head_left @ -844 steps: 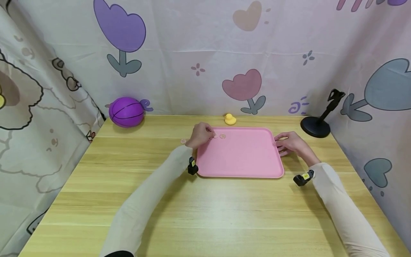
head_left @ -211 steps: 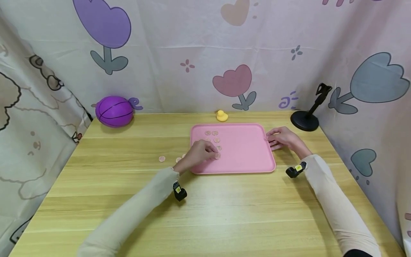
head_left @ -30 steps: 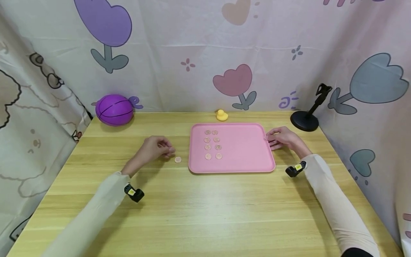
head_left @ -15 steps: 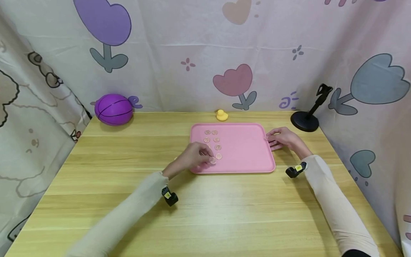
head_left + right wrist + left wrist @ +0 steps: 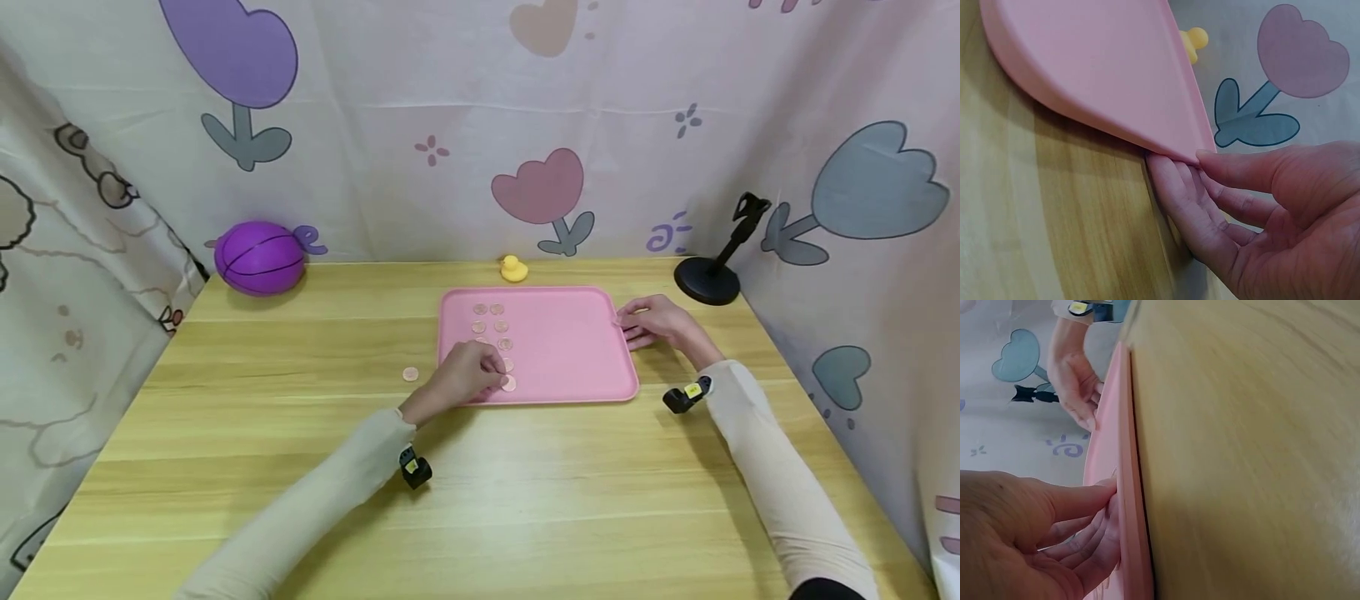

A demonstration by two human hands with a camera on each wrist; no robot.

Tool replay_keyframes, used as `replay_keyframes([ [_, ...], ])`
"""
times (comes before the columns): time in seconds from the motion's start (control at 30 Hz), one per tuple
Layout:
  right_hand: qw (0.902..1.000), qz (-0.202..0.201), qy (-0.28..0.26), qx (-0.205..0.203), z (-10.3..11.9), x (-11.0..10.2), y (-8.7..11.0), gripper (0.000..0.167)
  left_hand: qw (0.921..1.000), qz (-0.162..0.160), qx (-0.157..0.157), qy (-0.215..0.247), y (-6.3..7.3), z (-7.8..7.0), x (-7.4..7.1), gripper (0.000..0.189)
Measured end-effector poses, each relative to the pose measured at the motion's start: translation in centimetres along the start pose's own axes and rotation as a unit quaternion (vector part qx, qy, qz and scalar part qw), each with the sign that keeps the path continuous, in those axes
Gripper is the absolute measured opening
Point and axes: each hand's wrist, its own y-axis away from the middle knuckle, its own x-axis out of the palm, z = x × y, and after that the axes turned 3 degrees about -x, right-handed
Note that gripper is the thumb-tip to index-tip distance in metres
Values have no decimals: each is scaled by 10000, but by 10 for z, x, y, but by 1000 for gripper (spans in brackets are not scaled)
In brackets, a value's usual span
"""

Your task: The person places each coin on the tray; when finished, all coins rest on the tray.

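Observation:
A pink tray [image 5: 570, 350] lies on the wooden table, with coins [image 5: 501, 326] in two columns along its left side. Over the tray's near left part, my left hand [image 5: 465, 371] pinches a coin [image 5: 509, 383] between thumb and fingertips, at the near end of the right-hand column. The hand hides part of the left column. One loose coin [image 5: 410, 374] lies on the table left of the tray. My right hand [image 5: 660, 323] grips the tray's right rim; in the right wrist view its thumb [image 5: 1235, 169] is on the edge and the fingers are beneath.
A yellow rubber duck [image 5: 513, 268] stands behind the tray. At the back left sits a purple ball [image 5: 259, 258], and at the back right a black stand [image 5: 707, 279]. A patterned cloth [image 5: 390, 192] hangs behind the table [image 5: 525, 500].
Over the half-minute, coins on the tray grew from two into two columns. In the last second my left hand brought another from the table to the near end. The right hand stayed at the rim.

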Motion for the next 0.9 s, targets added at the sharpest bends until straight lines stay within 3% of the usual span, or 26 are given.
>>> replay_keyframes([
  [0.23, 10000, -4, 38, 17, 0, 0, 1, 43, 9989, -219, 172, -380, -1, -2, 0, 8],
  [0.37, 10000, 18, 27, 0, 0, 0, 1, 43, 9978, -455, 333, -345, -1, 2, -7, 8],
  [0.57, 10000, 8, 46, 11, 0, -2, 1, 43, 9913, -1081, 741, 146, 2, 17, -35, 28],
  [0.63, 10000, 21, 33, 23, 0, -2, 0, 44, 9868, -1421, 779, 43, 7, 27, -46, 26],
  [0.73, 10000, 20, 12, 26, -1, -2, -1, 43, 9825, -1748, 544, -343, 17, 44, -61, 22],
  [0.8, 10000, 6, 4, 20, -1, -2, -1, 43, 9830, -1705, 318, -611, 26, 55, -69, 22],
  [0.9, 10000, 16, -27, 13, -2, -1, -2, 43, 9888, -1188, 107, -896, 39, 65, -82, 30],
])
